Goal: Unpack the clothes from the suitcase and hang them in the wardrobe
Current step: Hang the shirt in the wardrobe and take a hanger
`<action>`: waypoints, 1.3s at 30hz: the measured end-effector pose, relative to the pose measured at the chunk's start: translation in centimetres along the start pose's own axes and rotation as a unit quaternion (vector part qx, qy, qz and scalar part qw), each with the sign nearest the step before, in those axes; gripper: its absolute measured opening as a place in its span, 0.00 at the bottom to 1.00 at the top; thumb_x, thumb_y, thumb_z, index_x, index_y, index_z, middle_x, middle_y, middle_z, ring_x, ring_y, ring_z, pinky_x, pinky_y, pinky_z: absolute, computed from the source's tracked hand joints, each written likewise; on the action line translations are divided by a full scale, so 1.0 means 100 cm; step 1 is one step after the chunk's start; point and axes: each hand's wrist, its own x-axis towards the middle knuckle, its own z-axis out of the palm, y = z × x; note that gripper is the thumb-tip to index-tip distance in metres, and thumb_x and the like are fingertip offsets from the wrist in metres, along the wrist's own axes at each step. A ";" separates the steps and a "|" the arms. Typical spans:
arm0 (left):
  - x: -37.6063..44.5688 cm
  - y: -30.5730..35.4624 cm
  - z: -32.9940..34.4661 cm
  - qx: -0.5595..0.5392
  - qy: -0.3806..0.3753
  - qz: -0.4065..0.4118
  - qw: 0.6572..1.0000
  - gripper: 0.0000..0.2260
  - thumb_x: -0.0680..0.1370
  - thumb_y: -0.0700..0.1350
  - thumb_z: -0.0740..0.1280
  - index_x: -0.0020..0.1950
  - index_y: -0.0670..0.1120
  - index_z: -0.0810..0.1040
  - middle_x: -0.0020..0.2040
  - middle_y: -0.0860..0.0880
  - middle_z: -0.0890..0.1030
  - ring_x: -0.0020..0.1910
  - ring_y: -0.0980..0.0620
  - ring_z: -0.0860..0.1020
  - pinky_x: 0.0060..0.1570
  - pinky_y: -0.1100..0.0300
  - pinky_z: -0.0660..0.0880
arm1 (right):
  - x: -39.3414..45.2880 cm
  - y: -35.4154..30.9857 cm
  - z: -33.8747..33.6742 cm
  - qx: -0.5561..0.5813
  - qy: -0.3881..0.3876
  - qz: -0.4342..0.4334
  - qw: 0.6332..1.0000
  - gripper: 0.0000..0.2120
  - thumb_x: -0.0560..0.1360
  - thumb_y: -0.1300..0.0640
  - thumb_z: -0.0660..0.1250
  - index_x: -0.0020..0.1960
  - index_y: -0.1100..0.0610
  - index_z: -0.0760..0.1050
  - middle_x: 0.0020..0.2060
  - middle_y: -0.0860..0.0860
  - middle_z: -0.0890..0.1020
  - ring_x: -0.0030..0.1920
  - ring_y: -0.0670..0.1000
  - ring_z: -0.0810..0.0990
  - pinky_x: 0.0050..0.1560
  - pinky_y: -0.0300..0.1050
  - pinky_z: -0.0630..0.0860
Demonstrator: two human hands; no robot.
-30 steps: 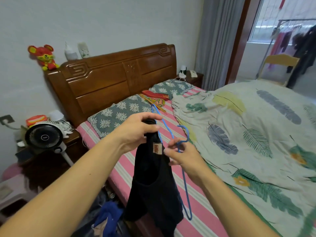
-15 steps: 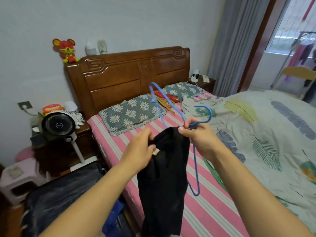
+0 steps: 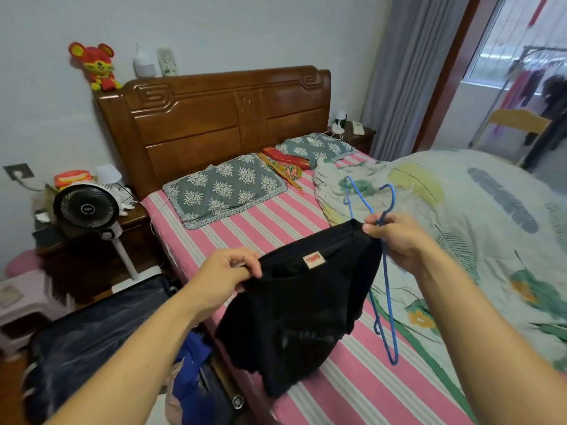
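A black garment (image 3: 303,305) with a small orange label at its neck is stretched between both hands above the bed's edge. My left hand (image 3: 224,271) pinches its left shoulder. My right hand (image 3: 399,237) grips the other shoulder together with a blue wire hanger (image 3: 385,286), which hangs down beside the cloth with its hook up. Down at the lower left, the open dark suitcase (image 3: 92,326) lies on the floor, with blue clothing (image 3: 193,363) showing in it. No wardrobe is in view.
The bed (image 3: 260,228) has a pink striped sheet, two patterned pillows and a leaf-print quilt (image 3: 475,228) on the right. A fan (image 3: 86,210) stands on the left nightstand. A pink stool (image 3: 18,299) stands at far left. A chair and clothes rack stand beyond the doorway.
My hands have drawn apart, spreading the garment's neck wide between them. They moved lower and to the right, and the hanger came along in my right hand.
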 end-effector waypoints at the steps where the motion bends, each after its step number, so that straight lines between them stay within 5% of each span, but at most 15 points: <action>1: 0.006 0.003 0.000 0.063 0.005 0.008 0.998 0.27 0.72 0.22 0.58 0.31 0.51 0.84 0.44 0.53 0.82 0.44 0.56 0.79 0.37 0.64 0.70 | -0.002 0.007 -0.006 -0.006 0.000 0.009 1.000 0.08 0.76 0.70 0.68 0.47 0.57 0.77 0.38 0.52 0.78 0.40 0.52 0.77 0.41 0.45 0.72; 5: 0.020 0.004 0.017 0.455 0.038 0.059 0.888 0.25 0.73 0.30 0.59 0.61 0.51 0.83 0.52 0.50 0.75 0.57 0.42 0.77 0.55 0.51 0.75 | -0.013 0.044 -0.019 -0.045 -0.025 0.032 0.998 0.08 0.77 0.68 0.68 0.46 0.57 0.77 0.36 0.51 0.78 0.38 0.51 0.76 0.39 0.44 0.70; 8: 0.024 0.005 0.043 0.452 -0.020 0.063 0.890 0.26 0.75 0.33 0.59 0.72 0.49 0.74 0.64 0.50 0.74 0.63 0.42 0.76 0.57 0.49 0.76 | -0.024 0.075 -0.027 -0.078 0.012 0.031 0.996 0.09 0.81 0.68 0.62 0.47 0.59 0.77 0.38 0.54 0.78 0.36 0.50 0.77 0.37 0.42 0.73; 11: 0.037 0.009 0.061 0.466 -0.108 0.051 0.877 0.32 0.75 0.32 0.59 0.79 0.48 0.63 0.77 0.52 0.64 0.72 0.44 0.69 0.64 0.49 0.73 | -0.037 0.099 -0.050 -0.117 0.064 0.017 0.991 0.12 0.84 0.66 0.55 0.59 0.60 0.77 0.36 0.55 0.80 0.28 0.46 0.77 0.33 0.40 0.74; 14: 0.052 0.008 0.077 0.513 -0.197 0.029 0.835 0.35 0.76 0.33 0.59 0.81 0.48 0.56 0.81 0.53 0.55 0.74 0.43 0.68 0.61 0.48 0.75 | -0.059 0.112 -0.073 -0.242 0.103 -0.044 0.964 0.12 0.84 0.59 0.57 0.65 0.48 0.70 0.32 0.51 0.79 0.31 0.47 0.75 0.39 0.47 0.72; 16: 0.065 0.002 0.086 0.545 -0.244 0.011 0.802 0.35 0.76 0.35 0.60 0.82 0.47 0.53 0.82 0.52 0.50 0.75 0.43 0.67 0.61 0.47 0.75 | -0.079 0.110 -0.086 -0.259 0.154 -0.072 0.951 0.03 0.83 0.56 0.60 0.54 0.51 0.73 0.31 0.51 0.77 0.32 0.50 0.74 0.40 0.47 0.72; 18: 0.079 -0.004 0.092 0.560 -0.276 -0.011 0.781 0.35 0.77 0.37 0.60 0.82 0.45 0.51 0.83 0.51 0.47 0.76 0.42 0.66 0.66 0.46 0.73 | -0.096 0.106 -0.097 -0.277 0.192 -0.106 0.935 0.11 0.81 0.54 0.64 0.41 0.54 0.74 0.29 0.51 0.77 0.31 0.49 0.74 0.37 0.48 0.68; 25: 0.090 -0.005 0.117 0.580 -0.294 0.008 0.759 0.34 0.76 0.42 0.62 0.81 0.44 0.54 0.82 0.50 0.51 0.73 0.42 0.69 0.64 0.45 0.74 | -0.126 0.086 -0.074 -0.414 0.092 -0.154 0.892 0.14 0.78 0.46 0.68 0.40 0.55 0.80 0.29 0.47 0.77 0.36 0.53 0.77 0.40 0.52 0.73; 28: 0.071 0.021 0.128 0.600 -0.267 0.081 0.750 0.30 0.75 0.43 0.65 0.76 0.45 0.61 0.79 0.51 0.57 0.65 0.40 0.75 0.53 0.47 0.76 | -0.118 0.077 -0.040 -0.441 0.089 -0.173 0.876 0.14 0.79 0.44 0.66 0.40 0.53 0.76 0.33 0.49 0.79 0.40 0.55 0.77 0.39 0.50 0.71; 31: 0.051 0.054 0.132 0.618 -0.186 0.272 0.713 0.24 0.71 0.46 0.64 0.67 0.48 0.71 0.69 0.50 0.71 0.61 0.41 0.75 0.54 0.48 0.73 | -0.105 0.084 -0.005 -0.427 0.047 -0.168 0.887 0.16 0.78 0.42 0.64 0.39 0.52 0.73 0.36 0.49 0.79 0.41 0.54 0.77 0.43 0.51 0.74; 33: 0.044 0.076 0.129 0.557 -0.181 0.316 0.747 0.25 0.69 0.48 0.61 0.66 0.50 0.76 0.66 0.52 0.76 0.60 0.45 0.72 0.58 0.50 0.70 | -0.100 0.086 0.008 -0.353 0.061 -0.185 0.915 0.17 0.76 0.41 0.63 0.39 0.53 0.77 0.36 0.47 0.81 0.40 0.52 0.79 0.44 0.54 0.76; 36: 0.041 0.100 0.106 0.330 -0.221 0.281 0.874 0.19 0.74 0.45 0.62 0.62 0.48 0.82 0.64 0.53 0.80 0.61 0.54 0.76 0.64 0.62 0.70 | -0.094 0.063 0.005 -0.212 0.109 -0.221 0.946 0.11 0.78 0.50 0.68 0.37 0.48 0.79 0.32 0.43 0.81 0.35 0.41 0.77 0.42 0.49 0.74; 37: 0.041 0.103 0.095 0.310 -0.217 0.292 0.878 0.16 0.77 0.46 0.63 0.64 0.49 0.81 0.63 0.55 0.80 0.61 0.58 0.77 0.62 0.65 0.70 | -0.094 0.050 0.001 -0.186 0.114 -0.233 0.948 0.13 0.79 0.53 0.68 0.36 0.46 0.78 0.30 0.41 0.80 0.33 0.39 0.75 0.39 0.45 0.72; 39: 0.045 0.108 0.074 0.416 -0.175 0.339 0.826 0.15 0.83 0.52 0.61 0.68 0.54 0.75 0.62 0.57 0.80 0.60 0.56 0.78 0.59 0.60 0.74 | -0.093 0.027 -0.004 -0.165 0.103 -0.250 0.949 0.15 0.80 0.54 0.67 0.35 0.45 0.75 0.25 0.39 0.74 0.29 0.41 0.70 0.34 0.39 0.65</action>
